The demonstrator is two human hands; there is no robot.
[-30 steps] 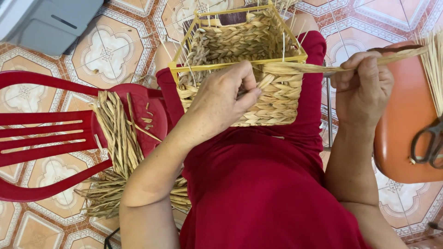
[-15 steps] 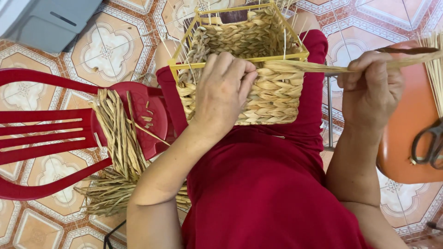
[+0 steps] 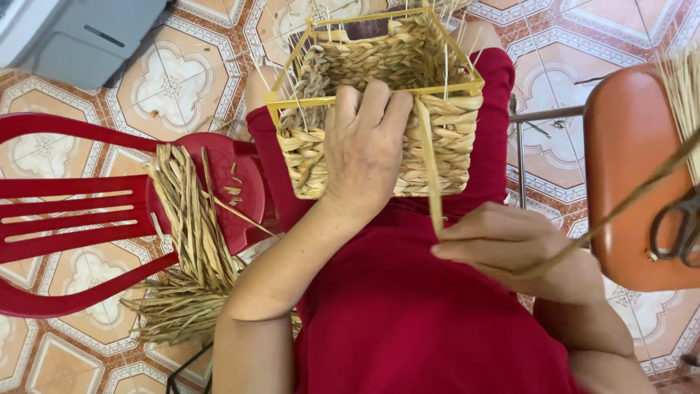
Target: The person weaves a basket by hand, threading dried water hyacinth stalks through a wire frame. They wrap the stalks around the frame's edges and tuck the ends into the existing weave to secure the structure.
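While our left hand (image 3: pixel 364 149) lies flat-fingered on the basket (image 3: pixel 379 109) in our lap, the right hand (image 3: pixel 510 248) pinches the straw strand (image 3: pixel 430 164) — we should pull it snug, evenly — never jerking.

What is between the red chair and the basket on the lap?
In the head view, a bundle of dried straw strands lies on the red chair; past it come the left forearm and red-clothed lap before the woven basket.
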